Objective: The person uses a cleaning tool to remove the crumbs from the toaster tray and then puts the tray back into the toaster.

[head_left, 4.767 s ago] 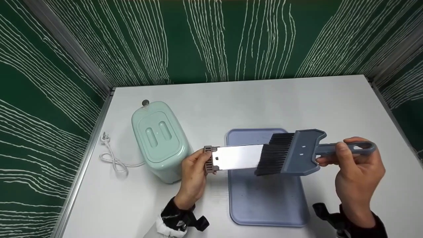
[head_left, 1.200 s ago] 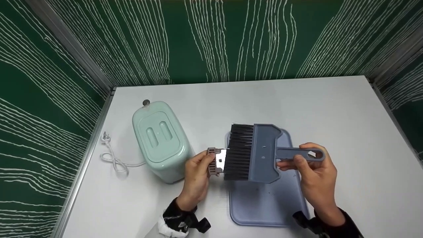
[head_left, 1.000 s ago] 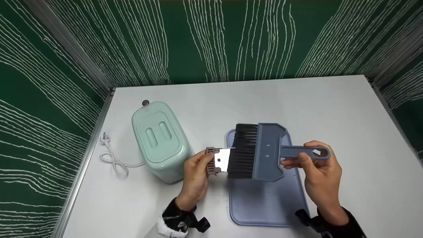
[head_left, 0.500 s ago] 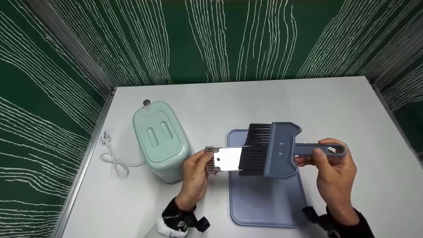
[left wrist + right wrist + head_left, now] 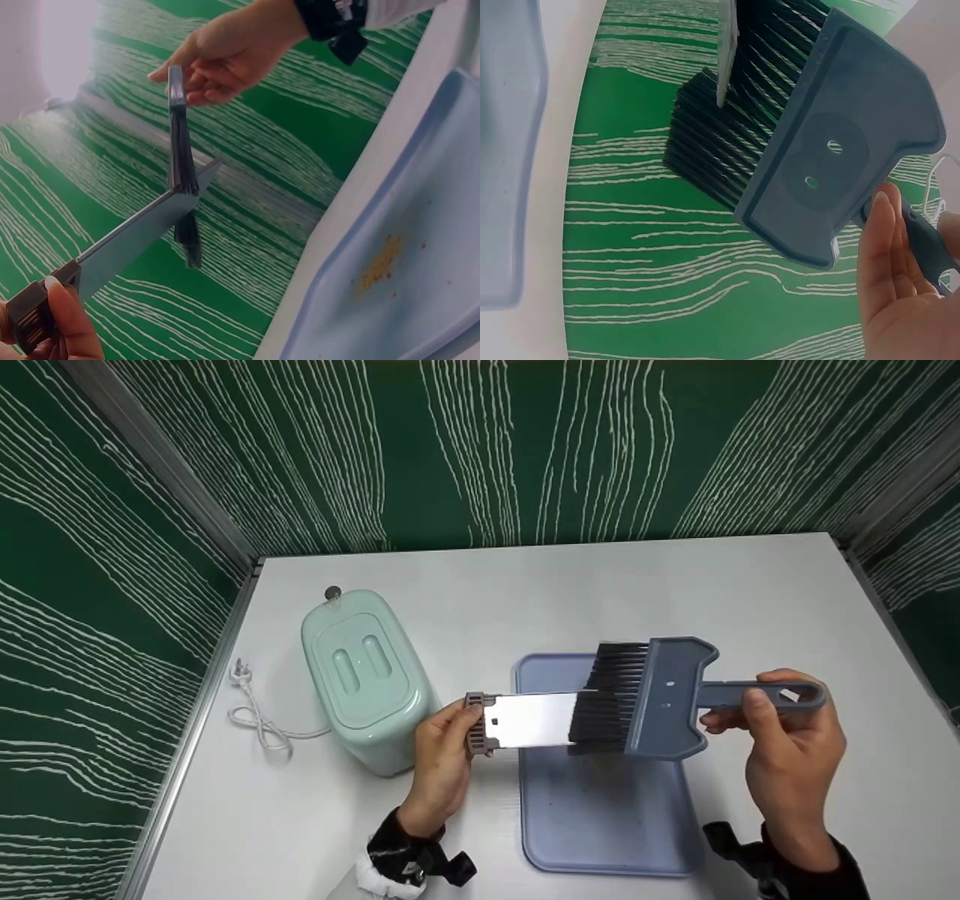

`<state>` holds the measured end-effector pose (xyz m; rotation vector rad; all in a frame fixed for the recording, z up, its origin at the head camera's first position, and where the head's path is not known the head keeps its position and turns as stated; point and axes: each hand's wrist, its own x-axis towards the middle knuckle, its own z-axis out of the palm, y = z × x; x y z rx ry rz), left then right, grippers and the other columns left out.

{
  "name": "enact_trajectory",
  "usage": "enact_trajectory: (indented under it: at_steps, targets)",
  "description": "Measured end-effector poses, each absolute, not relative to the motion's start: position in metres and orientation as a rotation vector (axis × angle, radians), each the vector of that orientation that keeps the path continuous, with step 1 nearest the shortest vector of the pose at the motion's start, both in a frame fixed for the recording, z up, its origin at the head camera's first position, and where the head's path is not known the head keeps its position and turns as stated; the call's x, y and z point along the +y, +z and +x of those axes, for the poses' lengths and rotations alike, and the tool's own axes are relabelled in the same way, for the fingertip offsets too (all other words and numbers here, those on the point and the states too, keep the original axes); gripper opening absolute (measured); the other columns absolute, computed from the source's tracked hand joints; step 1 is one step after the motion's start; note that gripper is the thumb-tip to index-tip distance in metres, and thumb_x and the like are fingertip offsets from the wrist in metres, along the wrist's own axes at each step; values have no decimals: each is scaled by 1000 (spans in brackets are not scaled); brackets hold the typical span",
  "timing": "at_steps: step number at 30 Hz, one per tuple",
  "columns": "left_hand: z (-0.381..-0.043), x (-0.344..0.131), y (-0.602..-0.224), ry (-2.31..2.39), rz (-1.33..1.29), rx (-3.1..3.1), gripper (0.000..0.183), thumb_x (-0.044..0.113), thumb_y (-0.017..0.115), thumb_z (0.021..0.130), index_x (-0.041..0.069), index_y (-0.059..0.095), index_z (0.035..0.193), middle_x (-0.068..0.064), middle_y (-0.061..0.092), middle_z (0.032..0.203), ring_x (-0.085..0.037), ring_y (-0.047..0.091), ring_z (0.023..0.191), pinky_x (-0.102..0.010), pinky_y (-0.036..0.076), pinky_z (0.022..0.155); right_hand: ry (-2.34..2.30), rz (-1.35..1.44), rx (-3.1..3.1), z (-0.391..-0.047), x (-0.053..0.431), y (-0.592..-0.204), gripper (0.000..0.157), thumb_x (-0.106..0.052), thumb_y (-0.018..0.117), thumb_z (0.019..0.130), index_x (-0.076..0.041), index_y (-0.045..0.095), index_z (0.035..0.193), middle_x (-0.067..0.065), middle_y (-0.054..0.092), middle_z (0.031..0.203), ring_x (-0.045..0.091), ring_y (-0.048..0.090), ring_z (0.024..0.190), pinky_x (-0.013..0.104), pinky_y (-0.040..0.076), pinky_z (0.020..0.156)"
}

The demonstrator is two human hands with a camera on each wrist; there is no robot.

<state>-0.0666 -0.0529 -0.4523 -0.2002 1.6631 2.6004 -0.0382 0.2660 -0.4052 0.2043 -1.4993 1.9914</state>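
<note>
My left hand pinches the brown slatted end of a flat metal crumb tray, held level above a blue tray. In my right hand is the handle of a grey-blue hand brush, thumb on top. The black bristles lie across the crumb tray's right part and hide its far end. The left wrist view shows bristles pressing over the edge of the metal plate, some hanging below it. Yellowish crumbs lie in the blue tray underneath.
A mint-green toaster with a lid on top stands left of my left hand. Its white cord and plug lie on the white table. Green, white-lined panels enclose the table's back and sides.
Over the last second my right hand has drawn the brush rightward along the crumb tray, baring more metal. Earlier it had gone left toward my left hand, which has hardly moved.
</note>
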Motion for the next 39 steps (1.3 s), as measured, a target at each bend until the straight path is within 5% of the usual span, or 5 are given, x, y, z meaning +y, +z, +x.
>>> enact_trajectory:
  at_steps: [23,39]
  targets:
    - [-67,-55,-454,2606,-199,1672,27,3,57,102,-15,70,117,-18,74,98,-19,69,77,-25,57,62,1926,79,-1422,-39,282,-398,10,15,63,95,10,62,103,22,67,79,20,67,50,24,58,53]
    - [-67,-55,-454,2631,-179,1659,29,3,56,103,-16,68,120,-21,74,103,-22,72,84,-26,59,67,1993,111,-1450,-36,283,-396,9,18,62,94,17,60,102,22,68,72,21,64,47,24,57,50]
